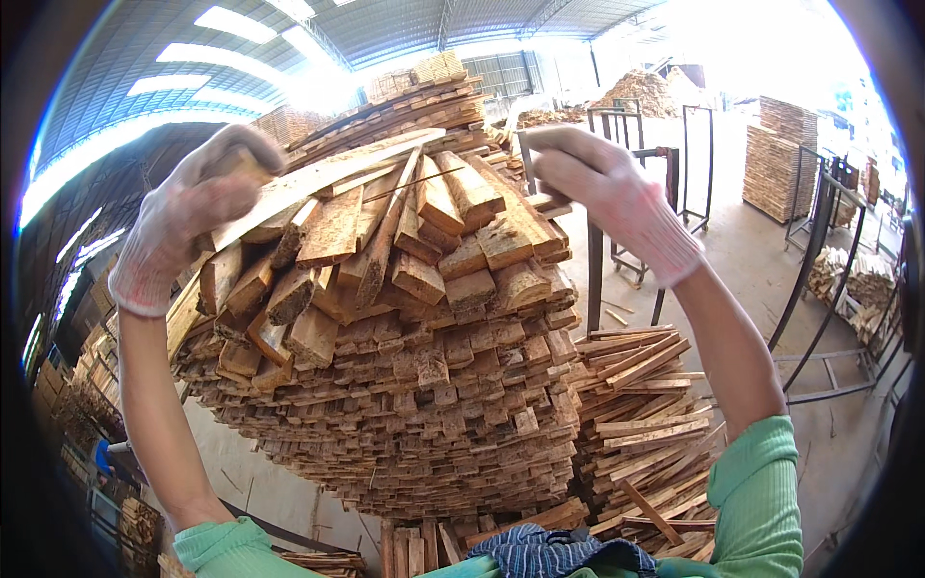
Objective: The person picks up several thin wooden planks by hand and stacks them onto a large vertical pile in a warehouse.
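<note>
Both my hands wear whitish knit gloves and are raised over a tall stack of rough wooden boards (pixel 414 385). At the stack's upper left, my left hand (pixel 207 197) is closed on a wooden board (pixel 248 166); a short tan part of it shows between fingers and thumb. Just beside that hand a long pale board (pixel 337 173) lies slanting across the top. My right hand (pixel 602 178) hangs in the air off the stack's right side, fingers bent and pointing left, with nothing visible between them. Several loose boards (pixel 332 226) fan out on top, their ends toward me.
Narrow wood strips (pixel 646 433) are heaped right of the stack. Dark metal rack frames (pixel 819 250) stand on the right, with a tall board stack (pixel 779 154) behind. A blue striped cloth (pixel 559 551) shows at the lower edge. More stacked boards (pixel 395 101) rise at the back.
</note>
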Demonstrator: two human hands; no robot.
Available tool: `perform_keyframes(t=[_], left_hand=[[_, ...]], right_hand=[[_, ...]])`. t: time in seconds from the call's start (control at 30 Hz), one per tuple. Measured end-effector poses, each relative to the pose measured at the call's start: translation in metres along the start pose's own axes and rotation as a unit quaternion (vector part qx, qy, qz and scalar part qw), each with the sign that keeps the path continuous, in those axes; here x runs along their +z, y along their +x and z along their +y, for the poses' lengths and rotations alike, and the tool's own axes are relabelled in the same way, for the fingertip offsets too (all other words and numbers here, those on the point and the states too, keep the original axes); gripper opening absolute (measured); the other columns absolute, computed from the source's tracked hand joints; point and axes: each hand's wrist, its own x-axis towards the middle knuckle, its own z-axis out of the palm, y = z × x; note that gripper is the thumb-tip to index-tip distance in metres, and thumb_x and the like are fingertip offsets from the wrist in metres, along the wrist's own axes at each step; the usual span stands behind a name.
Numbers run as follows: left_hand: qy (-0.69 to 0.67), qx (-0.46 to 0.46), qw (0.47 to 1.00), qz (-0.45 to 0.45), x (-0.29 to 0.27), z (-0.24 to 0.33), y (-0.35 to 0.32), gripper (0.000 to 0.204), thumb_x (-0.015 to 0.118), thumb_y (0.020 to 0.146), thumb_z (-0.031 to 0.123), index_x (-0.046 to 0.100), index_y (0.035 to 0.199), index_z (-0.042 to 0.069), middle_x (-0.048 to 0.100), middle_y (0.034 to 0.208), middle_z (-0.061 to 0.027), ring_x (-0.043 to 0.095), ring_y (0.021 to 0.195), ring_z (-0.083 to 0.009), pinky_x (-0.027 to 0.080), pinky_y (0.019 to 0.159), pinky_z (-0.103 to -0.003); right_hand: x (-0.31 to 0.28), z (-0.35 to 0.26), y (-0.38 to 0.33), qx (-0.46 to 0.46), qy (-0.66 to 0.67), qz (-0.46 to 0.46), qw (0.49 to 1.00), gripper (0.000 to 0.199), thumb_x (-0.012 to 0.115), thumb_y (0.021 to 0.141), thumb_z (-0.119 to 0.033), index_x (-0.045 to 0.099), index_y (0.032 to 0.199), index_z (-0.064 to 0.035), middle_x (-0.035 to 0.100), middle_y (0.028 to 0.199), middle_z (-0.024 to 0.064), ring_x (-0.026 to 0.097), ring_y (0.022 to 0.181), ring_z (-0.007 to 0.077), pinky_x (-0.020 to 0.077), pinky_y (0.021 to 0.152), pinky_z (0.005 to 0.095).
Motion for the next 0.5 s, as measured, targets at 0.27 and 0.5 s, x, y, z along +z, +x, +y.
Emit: perform_keyframes(t=[0.27,0.5], left_hand=[[-0.363,-0.108,0.905,0.191,0.042,-0.123,-0.068,0.051,0.069,0.080,-0.004,0.058,0.127,0.011,0.058,0.129,-0.0068,0.059,0.107,-0.0205,0.053,0.090,-0.025],[-0.321,-0.173,0.886,0.287,0.059,-0.129,-0.122,0.037,0.064,0.092,0.018,0.058,0.127,0.005,0.060,0.126,-0.0068,0.057,0.116,-0.0221,0.042,0.102,-0.030]], right_hand=[[0.081,-0.058,0.104,-0.096,-0.310,-0.256,0.910,0.081,0.056,0.090,-0.005,0.018,0.159,-0.0247,0.039,0.151,0.0226,0.064,0.102,0.0266,0.0598,0.079,0.0387],[0.136,-0.031,0.178,-0.263,-0.395,-0.236,0.848,0.057,0.059,0.086,-0.002,0.048,0.140,-0.0133,0.067,0.109,0.0149,0.067,0.086,0.0281,0.0573,0.072,0.0397]])
